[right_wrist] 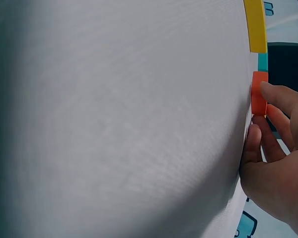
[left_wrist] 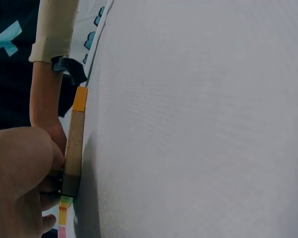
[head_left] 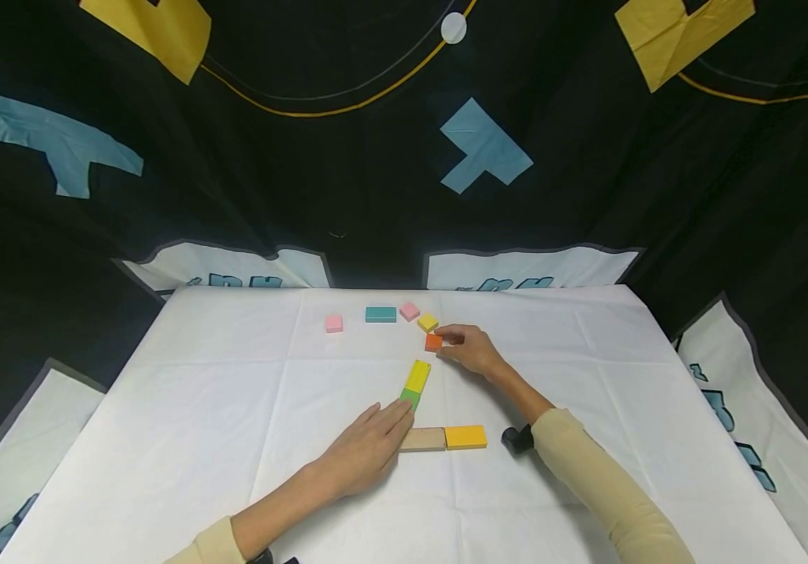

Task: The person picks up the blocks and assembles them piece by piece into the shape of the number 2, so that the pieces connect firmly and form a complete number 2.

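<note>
My right hand [head_left: 470,349] pinches a small orange block [head_left: 433,342] between thumb and fingertips. The thumb lies against the block's face in the right wrist view. Just behind the orange block sits a yellow block [head_left: 428,323]. My left hand [head_left: 367,448] lies with straight fingers over the near blocks. Its fingertips are at the green block [head_left: 411,397], which meets a bright yellow block [head_left: 418,376] end to end. Partly under that hand is a plain wooden block [head_left: 423,439], its right end against an amber block [head_left: 465,437].
Farther back on the white-covered table [head_left: 185,392] are a pink block [head_left: 409,311], a teal block [head_left: 381,315] and another pink block [head_left: 334,323]. A dark patterned cloth [head_left: 375,196] hangs beyond the table's far edge.
</note>
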A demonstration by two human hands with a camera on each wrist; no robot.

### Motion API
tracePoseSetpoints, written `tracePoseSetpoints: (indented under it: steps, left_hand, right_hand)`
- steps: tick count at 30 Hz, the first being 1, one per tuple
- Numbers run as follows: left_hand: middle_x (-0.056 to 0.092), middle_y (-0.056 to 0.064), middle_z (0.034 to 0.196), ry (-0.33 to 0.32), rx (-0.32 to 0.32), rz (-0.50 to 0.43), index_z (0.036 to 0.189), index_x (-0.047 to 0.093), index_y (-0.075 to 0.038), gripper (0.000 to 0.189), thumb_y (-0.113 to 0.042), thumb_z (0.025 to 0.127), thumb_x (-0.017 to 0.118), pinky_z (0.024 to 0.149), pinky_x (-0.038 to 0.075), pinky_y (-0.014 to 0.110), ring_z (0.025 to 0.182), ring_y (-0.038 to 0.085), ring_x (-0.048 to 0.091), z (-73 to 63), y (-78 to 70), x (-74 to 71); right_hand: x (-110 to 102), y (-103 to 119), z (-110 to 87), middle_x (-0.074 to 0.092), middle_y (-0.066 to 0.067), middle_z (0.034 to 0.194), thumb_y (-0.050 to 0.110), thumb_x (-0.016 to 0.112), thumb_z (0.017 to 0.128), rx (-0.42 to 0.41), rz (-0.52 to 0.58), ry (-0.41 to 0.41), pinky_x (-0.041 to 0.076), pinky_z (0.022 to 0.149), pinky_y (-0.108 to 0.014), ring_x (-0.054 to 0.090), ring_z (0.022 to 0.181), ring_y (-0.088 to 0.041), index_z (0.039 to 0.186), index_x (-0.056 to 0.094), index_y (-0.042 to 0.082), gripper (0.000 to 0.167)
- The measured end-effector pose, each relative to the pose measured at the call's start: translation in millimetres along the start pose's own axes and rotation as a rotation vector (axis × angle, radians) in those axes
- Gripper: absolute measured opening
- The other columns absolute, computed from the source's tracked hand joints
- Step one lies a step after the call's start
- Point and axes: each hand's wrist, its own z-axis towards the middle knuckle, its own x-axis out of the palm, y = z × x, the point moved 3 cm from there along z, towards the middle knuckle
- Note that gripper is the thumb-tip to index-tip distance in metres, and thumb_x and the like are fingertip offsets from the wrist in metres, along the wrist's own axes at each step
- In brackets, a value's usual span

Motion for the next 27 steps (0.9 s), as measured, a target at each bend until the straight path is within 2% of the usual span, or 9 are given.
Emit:
tracePoseSetpoints:
  steps: [14, 27]
  left_hand:
    - [0.035, 0.013, 0.158, 0.002, -0.011, -0.012, 0.149, 0.043, 0.000, 0.048, -0.019, 0.105, 0.046, 0.118, 0.026, 0.045, 0.145, 0.025, 0.031, -0.4, -0.6, 0.3]
    - [0.035, 0.015, 0.157, 0.000, -0.002, -0.015, 0.149, 0.043, 0.001, 0.048, -0.019, 0.105, 0.047, 0.118, 0.026, 0.046, 0.145, 0.027, 0.031, -0.3, -0.6, 0.2]
  right_hand:
    - [2.1, -2.1, 2.6, 0.064, -0.008, 0.130, 0.017, 0.077, 0.090, 0.007, -0.058, -0.018, 0.050, 0.100, -0.040, 0.056, 0.111, -0.028, 0.127, 0.071, 0.016, 0.038]
    - [0.0, 1.5, -2.7, 0.063, -0.008, 0.131, 0.015, 0.077, 0.089, -0.001, -0.018, 0.017, 0.048, 0.101, -0.042, 0.055, 0.111, -0.028, 0.125, 0.072, 0.016, 0.036]
